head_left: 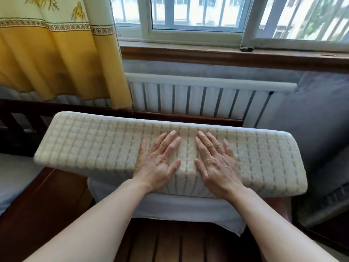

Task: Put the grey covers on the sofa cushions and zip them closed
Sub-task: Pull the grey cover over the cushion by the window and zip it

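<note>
Squarely under both palms, the cushion [98, 140] runs left to right — left hand [158, 163] and right hand [217, 167] flat, fingers spread, holding nothing; grey cover [317, 118] lies off right, nearer the right hand.

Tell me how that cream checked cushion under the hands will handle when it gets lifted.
The cream checked cushion probably holds its slab shape: its left end overhangs without drooping. It looks like foam, so likely light for its size. Both the left hand and the right hand press flat on it with little visible denting, suggesting firm padding. Its long shape may need two hands.
</note>
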The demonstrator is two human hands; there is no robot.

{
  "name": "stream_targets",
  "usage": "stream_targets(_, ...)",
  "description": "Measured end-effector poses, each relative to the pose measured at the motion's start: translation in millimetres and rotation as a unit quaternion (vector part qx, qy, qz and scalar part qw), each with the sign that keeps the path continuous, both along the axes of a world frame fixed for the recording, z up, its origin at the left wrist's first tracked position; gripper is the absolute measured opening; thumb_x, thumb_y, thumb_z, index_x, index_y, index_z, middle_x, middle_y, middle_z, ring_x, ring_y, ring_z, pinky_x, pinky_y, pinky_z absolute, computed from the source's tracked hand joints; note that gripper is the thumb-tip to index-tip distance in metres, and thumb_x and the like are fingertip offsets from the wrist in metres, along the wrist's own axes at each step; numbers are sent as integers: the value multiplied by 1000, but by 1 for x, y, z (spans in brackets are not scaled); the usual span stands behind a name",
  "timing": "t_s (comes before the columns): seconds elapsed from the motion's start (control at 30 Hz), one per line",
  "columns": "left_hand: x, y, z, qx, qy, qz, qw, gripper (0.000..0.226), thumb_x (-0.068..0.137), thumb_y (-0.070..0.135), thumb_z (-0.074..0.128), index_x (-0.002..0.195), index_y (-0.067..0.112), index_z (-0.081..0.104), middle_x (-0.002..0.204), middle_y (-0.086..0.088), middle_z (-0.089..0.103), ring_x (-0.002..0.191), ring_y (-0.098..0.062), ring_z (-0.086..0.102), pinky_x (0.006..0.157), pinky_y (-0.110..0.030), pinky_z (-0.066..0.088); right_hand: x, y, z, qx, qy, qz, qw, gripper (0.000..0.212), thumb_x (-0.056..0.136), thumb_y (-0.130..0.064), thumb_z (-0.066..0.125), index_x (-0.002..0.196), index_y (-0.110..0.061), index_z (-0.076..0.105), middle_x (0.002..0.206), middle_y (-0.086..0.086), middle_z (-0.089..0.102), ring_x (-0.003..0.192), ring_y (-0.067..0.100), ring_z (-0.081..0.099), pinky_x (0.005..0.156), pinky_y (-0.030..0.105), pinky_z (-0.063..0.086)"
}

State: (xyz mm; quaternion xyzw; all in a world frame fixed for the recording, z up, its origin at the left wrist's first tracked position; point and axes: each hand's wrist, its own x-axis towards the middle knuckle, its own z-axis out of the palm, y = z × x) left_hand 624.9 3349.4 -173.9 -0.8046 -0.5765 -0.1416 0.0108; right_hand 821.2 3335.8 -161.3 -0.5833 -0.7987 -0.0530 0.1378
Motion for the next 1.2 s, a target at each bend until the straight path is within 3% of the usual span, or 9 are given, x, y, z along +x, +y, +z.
stream_targets(0.1,0,22,6,4,-8,-19,1000,73,90,58,30,139,41,-22,141,26,-37,135,1,-27,111,-49,-10,-5,19,5,2,42,-55,998,64,93,-49,27,149,-34,1,151,-17,-19,139,5,-23,112,34,-20)
stream_targets(0.23,12,47,16,5,-28,-50,998,67,93,54,33,141,45,-13,152,21,-18,140,-5,-21,108,-44,-21,-4,34,10,-1,32,-84,996,65,89,-53,20,148,-36,-4,156,-12,-15,142,11,-20,112,36,-20)
stream_targets(0.3,23,57,22,23,-22,-37,999,62,91,54,27,147,41,5,156,14,5,143,-11,-4,110,-47,-13,0,39,15,-7,36,-99,994,64,88,-53,19,148,-36,4,158,-9,3,145,14,-6,112,35,-18)
stream_targets(0.4,37,71,30,46,-21,-16,999,56,87,53,34,139,32,38,140,6,40,133,-21,29,108,-52,7,8,51,23,-11,34,-117,992,64,86,-54,20,146,-31,24,149,-3,30,141,21,19,113,39,-7)
stream_targets(0.5,44,80,35,73,-9,-13,997,51,84,52,36,125,26,52,122,4,54,118,-23,46,101,-54,25,13,65,27,-5,31,-120,992,58,86,-47,27,139,-26,38,134,-2,46,128,23,36,111,43,4)
stream_targets(0.7,49,96,51,69,6,-61,996,51,86,51,38,112,16,63,104,1,64,92,-23,60,79,-43,45,23,82,39,-2,30,-83,996,51,86,-47,34,123,-19,56,117,-1,59,109,23,53,99,41,29)
stream_targets(0.8,46,106,57,50,17,-97,994,55,87,56,36,112,15,64,102,0,66,88,-22,63,70,-39,49,26,85,42,-13,26,-75,997,51,86,-47,36,121,-18,58,115,0,60,107,24,54,96,40,31)
stream_targets(1.03,47,131,65,-14,72,-105,992,72,82,62,-5,110,29,52,104,10,62,91,-12,59,68,-29,43,20,96,47,-2,13,-102,995,42,91,-40,32,110,-19,64,107,-2,66,99,20,60,88,37,36)
stream_targets(1.2,47,130,63,-11,35,-90,995,59,86,50,5,90,25,58,89,5,65,83,-15,62,60,-30,38,11,103,49,5,7,-142,990,37,90,-36,34,91,-19,68,88,-2,69,82,21,62,75,36,43)
